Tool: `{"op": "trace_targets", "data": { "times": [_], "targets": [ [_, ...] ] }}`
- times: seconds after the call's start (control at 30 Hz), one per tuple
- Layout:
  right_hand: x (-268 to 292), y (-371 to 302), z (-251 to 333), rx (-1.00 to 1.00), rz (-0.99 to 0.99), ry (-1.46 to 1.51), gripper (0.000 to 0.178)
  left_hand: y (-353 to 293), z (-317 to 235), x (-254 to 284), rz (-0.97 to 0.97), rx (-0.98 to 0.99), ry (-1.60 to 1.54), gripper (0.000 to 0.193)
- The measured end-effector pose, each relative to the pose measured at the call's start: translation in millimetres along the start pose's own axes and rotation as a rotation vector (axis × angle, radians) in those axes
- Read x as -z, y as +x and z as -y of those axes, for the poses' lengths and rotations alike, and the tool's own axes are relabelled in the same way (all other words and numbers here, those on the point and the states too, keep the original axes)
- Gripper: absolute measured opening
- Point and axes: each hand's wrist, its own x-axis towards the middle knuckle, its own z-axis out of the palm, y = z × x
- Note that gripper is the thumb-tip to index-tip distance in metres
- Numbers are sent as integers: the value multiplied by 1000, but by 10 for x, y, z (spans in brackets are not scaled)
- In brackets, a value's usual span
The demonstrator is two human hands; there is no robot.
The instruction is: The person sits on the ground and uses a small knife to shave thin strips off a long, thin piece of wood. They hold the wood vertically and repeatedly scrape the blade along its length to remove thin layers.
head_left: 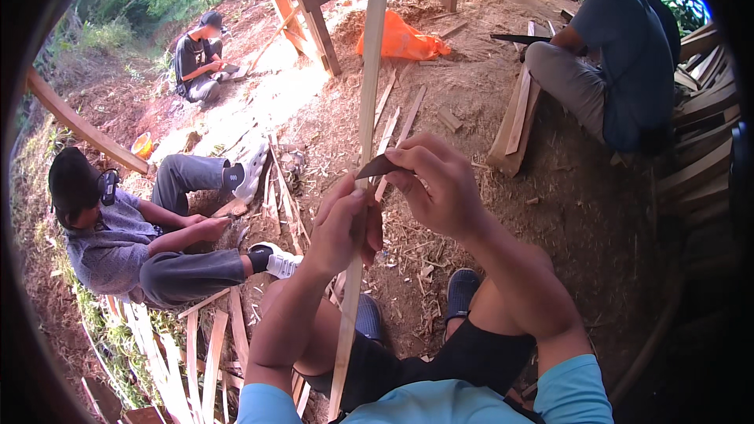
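A long, pale wooden strip (372,55) runs up from my lap past the top of the view. My left hand (342,216) is closed around it in front of my knees. Pinched in my right hand (437,188) is a dark, thin, curved piece (379,166), shaped like a blade or a folded sheet; I cannot tell which. It lies across the strip just above my left hand, its narrow end close to my left thumb and fingertips. My right fingers cover its other end.
A seated person (118,228) works at my left; another (200,63) sits farther back. At the right, a person (620,63) holds a long dark blade (518,38) near planks (514,122). Orange cloth (404,38) lies ahead. Wood strips (212,353) and stacked boards (707,126) flank me.
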Motion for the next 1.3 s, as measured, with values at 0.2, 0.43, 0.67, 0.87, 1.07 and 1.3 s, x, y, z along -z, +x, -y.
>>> {"op": "trace_targets", "data": {
  "times": [0.2, 0.43, 0.67, 0.87, 1.07, 1.3],
  "targets": [
    [33, -58, 68, -42, 185, 112, 13, -45, -78, 4, 20, -37, 90, 28],
    [22, -58, 99, -27, 191, 96, 14, -57, -44, 49, 21, -35, -16, 29],
    [-19, -85, 48, -64, 241, -10, 15, 44, 169, 6, -206, -53, -106, 36],
    [-74, -86, 32, -34, 176, -12, 15, 62, 137, 0, -242, -132, -81, 31],
    [-66, -79, 55, -84, 214, -11, 13, 14, 112, -66, -351, -155, -91, 26],
    [-127, -59, 92, -24, 101, 36, 14, -55, 119, -110, -342, -246, -57, 25]
  ]
}}
